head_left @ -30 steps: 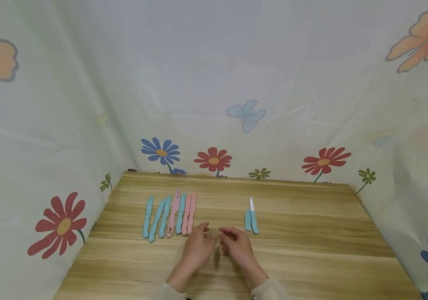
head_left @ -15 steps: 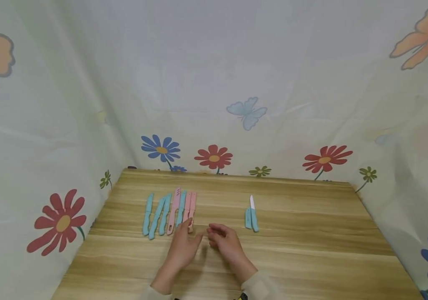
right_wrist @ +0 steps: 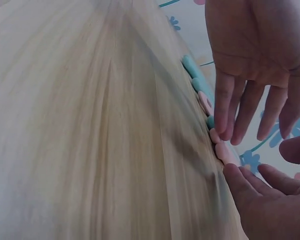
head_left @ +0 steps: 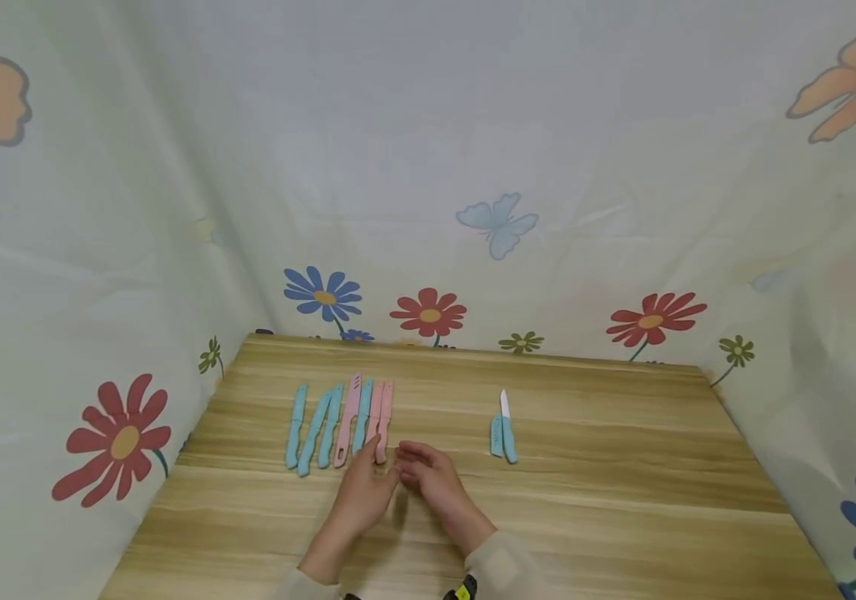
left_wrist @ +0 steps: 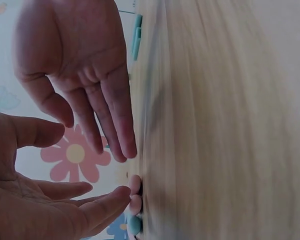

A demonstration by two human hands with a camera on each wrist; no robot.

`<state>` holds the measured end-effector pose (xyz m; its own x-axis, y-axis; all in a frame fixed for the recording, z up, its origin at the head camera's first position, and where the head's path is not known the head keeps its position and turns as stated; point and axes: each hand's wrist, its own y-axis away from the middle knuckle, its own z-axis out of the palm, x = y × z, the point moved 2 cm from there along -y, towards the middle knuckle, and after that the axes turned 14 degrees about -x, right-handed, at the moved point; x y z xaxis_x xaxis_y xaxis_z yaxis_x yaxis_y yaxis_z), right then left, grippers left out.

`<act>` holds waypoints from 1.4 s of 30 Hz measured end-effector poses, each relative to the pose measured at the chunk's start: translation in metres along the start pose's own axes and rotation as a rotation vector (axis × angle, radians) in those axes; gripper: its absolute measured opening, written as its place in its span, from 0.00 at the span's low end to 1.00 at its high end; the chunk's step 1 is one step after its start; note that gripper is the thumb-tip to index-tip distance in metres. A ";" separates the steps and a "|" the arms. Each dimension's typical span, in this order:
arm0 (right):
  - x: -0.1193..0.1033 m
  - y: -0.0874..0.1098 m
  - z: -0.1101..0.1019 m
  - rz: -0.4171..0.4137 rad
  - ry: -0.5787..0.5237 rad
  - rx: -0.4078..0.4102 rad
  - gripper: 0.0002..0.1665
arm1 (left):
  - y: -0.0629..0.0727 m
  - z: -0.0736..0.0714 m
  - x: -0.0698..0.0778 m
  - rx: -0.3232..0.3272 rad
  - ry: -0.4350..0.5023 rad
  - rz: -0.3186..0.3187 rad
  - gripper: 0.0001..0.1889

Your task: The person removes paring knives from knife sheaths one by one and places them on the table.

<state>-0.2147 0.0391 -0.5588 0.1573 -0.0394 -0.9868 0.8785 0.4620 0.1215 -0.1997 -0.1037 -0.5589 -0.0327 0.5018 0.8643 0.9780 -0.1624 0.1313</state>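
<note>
The left grip (head_left: 362,492) has shifted left over the past second and, in the head view, now hides the handle end of a pink knife (head_left: 376,406). The right grip (head_left: 437,485) has followed, farther from the bare-bladed knife (head_left: 508,435), narrowing the gap between them. A black-and-yellow piece (head_left: 463,591) has appeared by the right sleeve (head_left: 504,565).

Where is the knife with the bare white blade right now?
In the head view, the bare-bladed knife lies right of centre on the table, just right of the blue sheath and beyond the right hand.
</note>
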 end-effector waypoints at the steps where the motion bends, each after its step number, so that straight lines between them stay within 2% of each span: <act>1: 0.000 -0.001 0.001 0.010 -0.008 -0.008 0.26 | 0.000 0.000 0.001 -0.002 0.001 0.005 0.36; 9: 0.000 -0.004 0.006 0.049 -0.005 -0.067 0.29 | 0.001 0.000 0.008 -0.018 0.005 0.050 0.35; 16: 0.002 -0.005 0.005 0.051 -0.011 -0.077 0.29 | -0.001 0.000 0.009 -0.021 0.006 0.049 0.35; 27: 0.003 -0.005 0.002 0.066 0.001 -0.066 0.30 | -0.004 0.000 0.007 -0.047 -0.017 0.064 0.33; 34: 0.006 -0.005 0.000 0.084 0.021 -0.034 0.29 | -0.007 0.002 0.006 -0.080 -0.010 0.028 0.33; 37: 0.007 -0.005 -0.001 0.082 0.033 -0.014 0.29 | -0.010 0.002 0.006 -0.077 -0.006 0.012 0.33; 42: 0.007 -0.004 -0.003 0.070 0.020 0.017 0.28 | -0.014 0.002 0.003 -0.060 0.028 0.021 0.31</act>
<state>-0.2181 0.0394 -0.5659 0.2093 0.0102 -0.9778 0.8733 0.4480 0.1916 -0.2126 -0.0982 -0.5592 -0.0183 0.4743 0.8802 0.9643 -0.2241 0.1408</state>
